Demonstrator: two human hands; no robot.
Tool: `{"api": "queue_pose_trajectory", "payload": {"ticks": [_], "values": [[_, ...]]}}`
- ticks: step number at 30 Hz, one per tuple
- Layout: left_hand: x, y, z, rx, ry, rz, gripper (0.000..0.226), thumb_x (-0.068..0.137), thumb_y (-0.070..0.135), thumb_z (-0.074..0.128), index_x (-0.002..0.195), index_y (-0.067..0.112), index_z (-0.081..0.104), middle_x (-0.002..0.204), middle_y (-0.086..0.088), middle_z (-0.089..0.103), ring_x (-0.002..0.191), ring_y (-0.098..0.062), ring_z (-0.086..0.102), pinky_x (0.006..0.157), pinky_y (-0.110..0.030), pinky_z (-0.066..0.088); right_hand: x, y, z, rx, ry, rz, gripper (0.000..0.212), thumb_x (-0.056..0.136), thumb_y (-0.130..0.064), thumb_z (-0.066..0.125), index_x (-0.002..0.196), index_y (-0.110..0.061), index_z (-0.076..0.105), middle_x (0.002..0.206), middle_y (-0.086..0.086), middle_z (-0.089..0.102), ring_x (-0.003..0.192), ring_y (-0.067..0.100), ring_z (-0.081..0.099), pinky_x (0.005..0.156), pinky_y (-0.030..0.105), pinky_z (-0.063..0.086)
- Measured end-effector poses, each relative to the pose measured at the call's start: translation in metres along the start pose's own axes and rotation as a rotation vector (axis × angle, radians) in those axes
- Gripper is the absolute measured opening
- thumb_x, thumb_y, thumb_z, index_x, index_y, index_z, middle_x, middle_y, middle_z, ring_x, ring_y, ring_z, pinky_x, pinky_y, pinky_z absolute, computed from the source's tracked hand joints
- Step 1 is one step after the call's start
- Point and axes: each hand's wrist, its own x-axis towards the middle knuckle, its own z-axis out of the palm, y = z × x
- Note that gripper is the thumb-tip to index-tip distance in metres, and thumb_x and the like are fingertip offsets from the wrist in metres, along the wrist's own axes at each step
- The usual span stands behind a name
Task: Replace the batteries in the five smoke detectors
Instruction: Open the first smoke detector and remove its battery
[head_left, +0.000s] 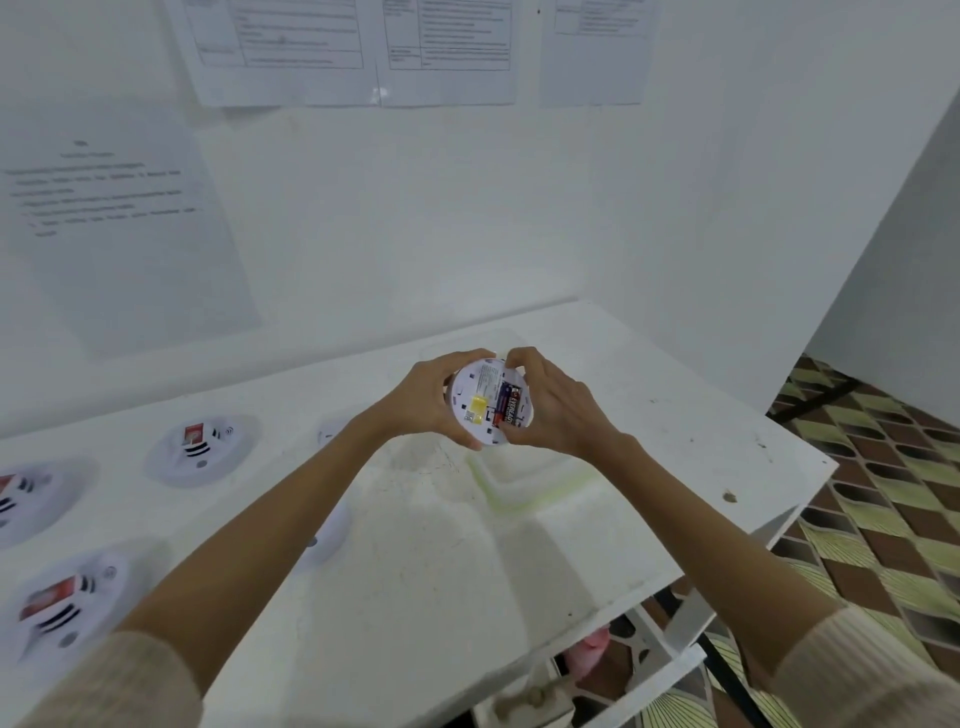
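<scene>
— Where is your hold?
— Left grip (423, 397) and right grip (556, 405) both clamp the rim of the smoke detector (480, 400), held above the desk (571, 545), batteries (509, 408) facing me.
— Heavy?
— Light, hard, slick plastic, I judge. Hold by the rim.

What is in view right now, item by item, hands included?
held detector: 1, white, back facing up, above the table
batteries: number unclear, dark red and blue, exposed in the held detector's back
sticker: 1, yellow, beside the batteries
table detectors: 3, white with red labels, table's left side
round pieces: 2, white, half hidden behind the left forearm, kind unclear
table: 1, white, stained
printed sheets: 4, white, on the wall
floor tiles: brown and green, right
left hand: grips the held detector's left rim
right hand: grips its right side
</scene>
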Motion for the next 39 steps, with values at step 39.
{"api": "queue_pose_trajectory", "payload": {"ticks": [39], "values": [[0.013, -0.017, -0.004, -0.075, -0.020, -0.032, 0.095, 0.043, 0.029, 0.091, 0.129, 0.034, 0.050, 0.120, 0.014, 0.060, 0.109, -0.005, 0.057, 0.087, -0.025, 0.053, 0.002, 0.015, 0.023, -0.032, 0.193, -0.212, 0.026, 0.072, -0.037, 0.053, 0.093, -0.028, 0.066, 0.125, 0.005, 0.052, 0.109, 0.020, 0.047, 0.045, 0.013, 0.032]]}}
